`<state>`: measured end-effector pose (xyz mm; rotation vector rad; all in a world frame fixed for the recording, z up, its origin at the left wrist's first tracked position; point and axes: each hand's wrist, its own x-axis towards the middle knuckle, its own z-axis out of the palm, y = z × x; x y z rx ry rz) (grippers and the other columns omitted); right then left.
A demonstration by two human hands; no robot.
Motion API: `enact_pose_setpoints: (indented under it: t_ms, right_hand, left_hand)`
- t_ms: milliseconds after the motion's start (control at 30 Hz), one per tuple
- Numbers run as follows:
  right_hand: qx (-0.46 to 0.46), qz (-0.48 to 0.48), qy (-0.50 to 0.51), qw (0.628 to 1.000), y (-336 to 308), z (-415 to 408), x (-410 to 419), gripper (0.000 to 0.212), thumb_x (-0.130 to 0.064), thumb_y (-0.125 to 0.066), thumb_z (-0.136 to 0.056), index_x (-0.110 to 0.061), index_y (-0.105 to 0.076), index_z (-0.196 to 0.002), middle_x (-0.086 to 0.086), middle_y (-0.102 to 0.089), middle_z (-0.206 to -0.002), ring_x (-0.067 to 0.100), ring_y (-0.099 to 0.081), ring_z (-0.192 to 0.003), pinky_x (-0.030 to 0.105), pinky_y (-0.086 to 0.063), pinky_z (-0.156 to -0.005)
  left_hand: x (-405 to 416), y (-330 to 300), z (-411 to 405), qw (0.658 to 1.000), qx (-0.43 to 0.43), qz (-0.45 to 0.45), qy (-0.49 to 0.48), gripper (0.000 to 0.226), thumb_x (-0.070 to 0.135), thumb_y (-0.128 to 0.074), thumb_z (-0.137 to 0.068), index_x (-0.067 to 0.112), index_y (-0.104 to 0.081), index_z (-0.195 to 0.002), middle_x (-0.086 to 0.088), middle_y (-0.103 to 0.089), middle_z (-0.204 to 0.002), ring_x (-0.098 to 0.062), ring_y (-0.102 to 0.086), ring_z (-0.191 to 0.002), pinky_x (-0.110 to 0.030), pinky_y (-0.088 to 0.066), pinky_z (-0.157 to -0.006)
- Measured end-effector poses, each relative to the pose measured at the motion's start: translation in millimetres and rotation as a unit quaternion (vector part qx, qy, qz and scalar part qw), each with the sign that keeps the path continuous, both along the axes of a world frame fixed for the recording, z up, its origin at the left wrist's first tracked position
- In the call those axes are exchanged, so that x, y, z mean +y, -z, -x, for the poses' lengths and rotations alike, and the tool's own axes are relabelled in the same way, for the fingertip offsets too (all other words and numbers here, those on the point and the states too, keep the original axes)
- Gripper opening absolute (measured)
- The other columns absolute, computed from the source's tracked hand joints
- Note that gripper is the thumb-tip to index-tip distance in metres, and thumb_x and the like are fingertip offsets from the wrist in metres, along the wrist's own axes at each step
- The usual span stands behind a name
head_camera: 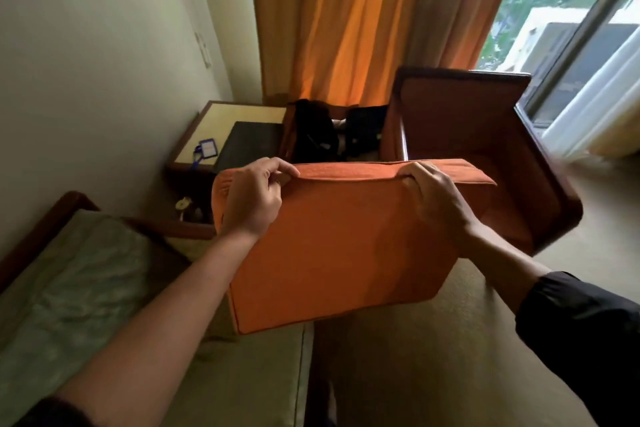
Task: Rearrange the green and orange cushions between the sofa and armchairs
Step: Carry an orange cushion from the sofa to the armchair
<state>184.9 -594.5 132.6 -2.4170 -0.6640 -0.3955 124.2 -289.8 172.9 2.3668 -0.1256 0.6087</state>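
Presently: orange cushion (332,253), held aloft in both hands.

Left hand (254,198) grips the cushion's upper left corner, fingers (277,166) curled over the top edge; right hand (436,198) grips the upper right part of the same edge, fingers clamped on it. Cushion hangs nearly upright, clear of all furniture, between the sofa (104,288) at near left and the orange armchair (485,149) at far right. Sofa carries a green cushion (69,288) against its back. Bench (221,135) in the far left corner bears a dark flat item and a blue tag (206,149). Dark bags (332,132) lie between bench and armchair. Orange curtain (346,17) behind; window (571,10) far right.
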Motion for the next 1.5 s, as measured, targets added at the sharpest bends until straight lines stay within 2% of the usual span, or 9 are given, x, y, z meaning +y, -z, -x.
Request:
enact_pose_setpoints:
  t_ms: [133,233,367,500,667,900,1233,1333,1500]
  right_hand:
    - [0.023,-0.003,0.061,0.998,-3.0,-45.6,-48.3,0.014,-0.006,-0.046,-0.098,-0.017,-0.055,-0.095,-0.004,-0.058,-0.073,0.019,-0.053,-0.066,0.037,-0.042,-0.064]
    - [0.025,0.052,0.143,0.988,-2.6,-74.0,-91.5,0.015,-0.008,-0.046,-0.097,-0.02,-0.055,-0.101,-0.006,-0.048,-0.056,0.024,-0.049,-0.049,0.034,-0.032,-0.05]
    - [0.035,0.072,0.156,0.984,-1.0,-97.6,-151.4,0.013,-0.026,-0.042,-0.1,-0.023,-0.053,-0.107,0.004,-0.062,-0.063,0.033,-0.06,-0.053,0.038,-0.045,-0.049]
    - [0.016,0.082,0.163,0.983,-5.5,-117.9,-214.3,0.039,-0.052,-0.036,-0.098,-0.02,-0.055,-0.109,0.005,-0.065,-0.064,0.031,-0.065,-0.056,0.031,-0.042,-0.051]
    - [0.01,0.138,0.149,0.979,-7.9,-153.8,-296.3,0.049,-0.068,-0.048,-0.086,-0.024,-0.058,-0.105,-0.001,-0.064,-0.062,0.021,-0.065,-0.058,0.024,-0.037,-0.055]
    - [0.008,0.192,0.139,0.971,-20.4,-223.7,-387.3,0.043,-0.063,-0.064,-0.08,-0.024,-0.061,-0.098,0.005,-0.069,-0.064,0.025,-0.066,-0.059,0.025,-0.036,-0.055]
    - [-0.016,0.194,0.119,0.974,-21.0,-367.0,-458.4,0.047,-0.072,-0.049,-0.083,-0.026,-0.058,-0.087,0.004,-0.065,-0.06,0.028,-0.066,-0.059,0.038,-0.055,-0.056]
    - [-0.027,0.184,0.116,0.976,-16.9,-420.9,-465.2,0.047,-0.072,-0.046,-0.083,-0.026,-0.055,-0.084,0.004,-0.065,-0.062,0.028,-0.065,-0.059,0.038,-0.054,-0.056]
    - [-0.016,0.171,0.113,0.979,-16.0,-506.8,-468.7,0.045,-0.075,-0.045,-0.082,-0.03,-0.048,-0.086,0.004,-0.066,-0.068,0.03,-0.064,-0.064,0.039,-0.053,-0.059]
  left_hand:
    - [-48.1,-3.2,-69.5,0.998,0.022,0.026,0.049,0.029,-0.008,-0.057,-0.087,0.014,-0.075,-0.092,0.011,-0.065,-0.086,0.025,-0.055,-0.077,0.004,-0.037,-0.062]
    - [-87.1,2.4,-116.5,0.993,0.043,0.038,0.101,0.027,-0.008,-0.058,-0.088,0.012,-0.075,-0.091,0.006,-0.069,-0.086,0.015,-0.061,-0.075,0.0,-0.043,-0.059]
    - [-145.0,8.2,-171.8,0.985,0.053,0.035,0.158,0.025,-0.009,-0.059,-0.085,0.01,-0.075,-0.089,0.003,-0.071,-0.083,0.005,-0.064,-0.073,-0.003,-0.046,-0.061]
    - [-205.7,14.9,-222.5,0.978,0.053,-0.007,0.203,0.019,-0.001,-0.065,-0.085,0.013,-0.075,-0.094,0.009,-0.066,-0.074,0.007,-0.064,-0.067,-0.002,-0.04,-0.059]
    - [-286.8,29.6,-279.7,0.962,0.036,-0.106,0.248,0.023,0.004,-0.063,-0.089,0.012,-0.069,-0.11,-0.004,-0.073,-0.104,-0.015,-0.069,-0.093,0.005,-0.033,-0.078]
    - [-378.8,38.9,-348.9,0.948,0.036,-0.163,0.272,0.018,0.013,-0.06,-0.09,0.019,-0.065,-0.106,0.002,-0.073,-0.095,-0.013,-0.07,-0.082,-0.006,-0.042,-0.064]
    - [-436.1,45.9,-478.1,0.938,-0.001,-0.189,0.29,0.026,0.038,-0.037,-0.088,0.025,-0.053,-0.104,0.004,-0.065,-0.085,-0.021,-0.065,-0.069,-0.04,-0.052,-0.055]
    - [-440.5,47.9,-534.4,0.93,0.005,-0.232,0.285,0.053,0.068,-0.031,-0.089,0.02,-0.04,-0.11,-0.002,-0.068,-0.082,-0.024,-0.067,-0.064,-0.041,-0.056,-0.054]
    - [-445.1,41.5,-616.3,0.932,0.029,-0.248,0.264,0.058,0.068,-0.056,-0.077,0.025,-0.032,-0.108,-0.004,-0.07,-0.083,-0.028,-0.069,-0.068,-0.038,-0.054,-0.06]
